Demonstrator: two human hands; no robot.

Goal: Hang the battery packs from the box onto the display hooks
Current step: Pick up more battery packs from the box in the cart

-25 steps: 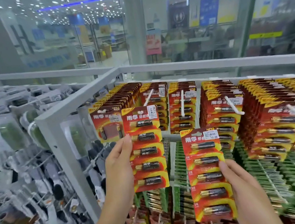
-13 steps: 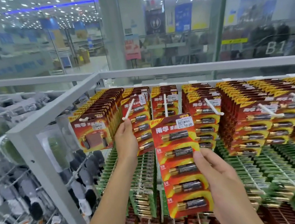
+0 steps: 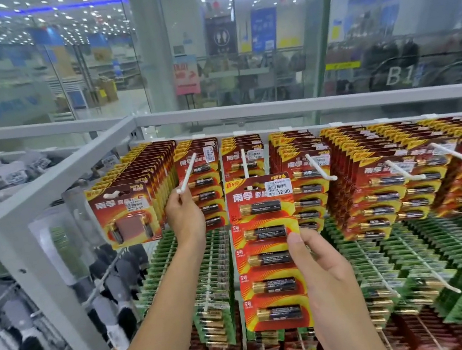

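- The pack (image 3: 268, 254) hangs with its long axis vertical, its top hole at the near tip of the middle hook (image 3: 245, 166).
- The right hand (image 3: 322, 269) pinches the pack's right edge, thumb on the front. It is the hand placed to push the pack farther on.
- The left hand (image 3: 184, 217) has its fingers curled on the tip of the left hook (image 3: 187, 171).
- Hung packs (image 3: 301, 181) crowd both sides, so there is little room sideways.
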